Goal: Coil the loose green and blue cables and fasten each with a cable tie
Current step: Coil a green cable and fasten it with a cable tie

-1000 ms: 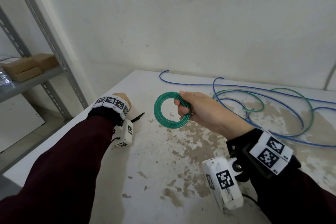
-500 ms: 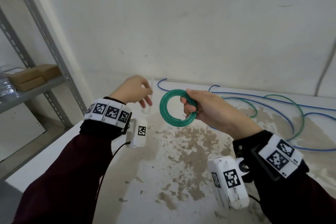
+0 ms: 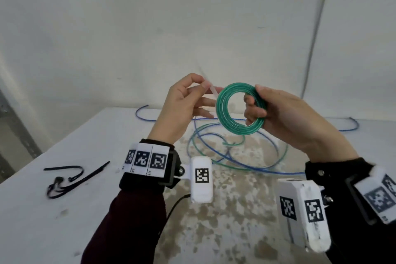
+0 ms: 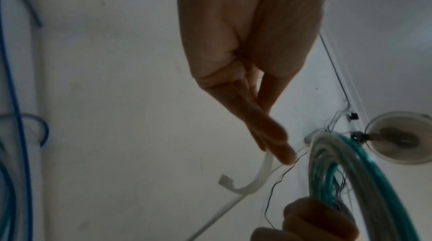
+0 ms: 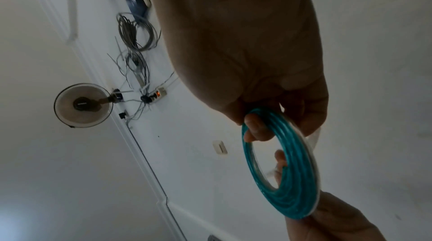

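The right hand (image 3: 285, 118) held a round coil of translucent green cable (image 3: 241, 109) upright above the white, stained table (image 3: 64, 210), its thumb pressed on the near face of the ring and its fingers (image 3: 254, 111) curled through the opening, so the coil's right side was clamped between them. In the right wrist view the same coil (image 5: 280, 163) showed as a teal ring pinched at its upper edge, with fingertips of the other hand visible through its hole. The left hand (image 3: 184, 107) sat just to the left of the coil, thumb and forefinger closed on a thin, translucent white plastic cable tie (image 3: 211, 90) whose tip reached the coil's upper left edge; the remaining fingers were extended loosely toward the ring. From the left wrist view the tie (image 4: 243, 182) curved down from the pinching fingertips and ended in a small square head, near the coil's strands (image 4: 346, 171) but apart from them. Below both hands, loose loops of blue cable (image 3: 216, 152) and green cable (image 3: 235, 167) lay tangled together on the tabletop. Well to the left of the left hand's fingers, several black cable ties (image 3: 68, 180) lay scattered on the table.
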### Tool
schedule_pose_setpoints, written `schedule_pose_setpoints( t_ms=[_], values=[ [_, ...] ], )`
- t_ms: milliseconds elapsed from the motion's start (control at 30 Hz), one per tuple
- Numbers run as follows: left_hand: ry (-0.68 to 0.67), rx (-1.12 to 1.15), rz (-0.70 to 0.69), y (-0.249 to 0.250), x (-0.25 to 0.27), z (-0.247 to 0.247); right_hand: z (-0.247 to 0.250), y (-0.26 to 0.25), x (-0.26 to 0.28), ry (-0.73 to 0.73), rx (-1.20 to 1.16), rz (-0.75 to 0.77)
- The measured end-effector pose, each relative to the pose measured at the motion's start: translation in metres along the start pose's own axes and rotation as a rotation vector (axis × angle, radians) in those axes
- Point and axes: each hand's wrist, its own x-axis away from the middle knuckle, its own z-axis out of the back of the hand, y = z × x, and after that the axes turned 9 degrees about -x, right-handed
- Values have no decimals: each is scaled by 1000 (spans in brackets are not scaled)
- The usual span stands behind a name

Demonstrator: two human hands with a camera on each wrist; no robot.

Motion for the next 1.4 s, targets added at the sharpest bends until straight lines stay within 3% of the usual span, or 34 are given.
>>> schedule_pose_setpoints(
  t_ms=[167, 367, 533, 767, 1100, 1300, 1400],
  values=[
    [21, 217, 82, -13, -17, -33, 33, -15, 9, 96, -2, 23],
    [111, 12, 191, -41, -23, -43, 46, -17, 8, 67, 54, 24],
    [182, 65, 290, -45, -22, -33, 40, -7, 6, 5, 202, -22],
    [120, -34, 216, -33, -16, -39, 30, 9, 3, -108, 421, -74],
    [49, -341, 134, -29, -10, -57, 32, 12, -1, 11, 772, 4],
    [-72, -301, 212, -30, -10, -55, 35, 19, -4, 126, 928, 61],
    [-176, -177, 290, -29, -8, -55, 32, 19, -4, 145, 881, 61]
  ],
)
